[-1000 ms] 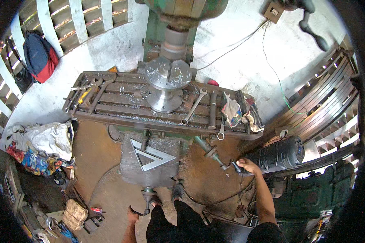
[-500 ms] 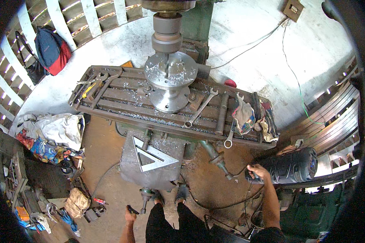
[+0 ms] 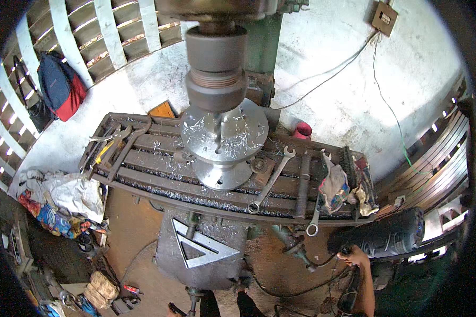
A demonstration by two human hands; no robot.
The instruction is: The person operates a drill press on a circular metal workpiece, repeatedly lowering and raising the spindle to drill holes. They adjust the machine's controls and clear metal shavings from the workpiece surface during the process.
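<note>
At the right, my right hand (image 3: 354, 256) is closed around the handle of a crank (image 3: 310, 267) on the machine table's end. My left hand (image 3: 173, 311) shows only partly at the lower edge, fingers wrapped on a black handle (image 3: 177, 308) beside the lower crank (image 3: 194, 295). A drill bit (image 3: 218, 129) points down from the grey chuck (image 3: 216, 66) over a round metal flange (image 3: 248, 127). Its tip is close to a hole near the flange's front rim; whether they touch I cannot tell. Bright metal shavings lie over the flange, which stands on the slotted machine table (image 3: 153, 161).
Spanners (image 3: 272, 179), a metal bar (image 3: 302, 185) and rags (image 3: 333, 187) lie on the table's right; a yellow-handled tool (image 3: 103, 152) and pliers lie left. A triangular metal frame (image 3: 198, 248) rests below. A black cylindrical case (image 3: 381, 232) lies near my right hand.
My view has shifted, so the machine sits lower and the chuck looks larger. Both hands keep hold of their handles; my left hand has sunk mostly past the lower edge.
</note>
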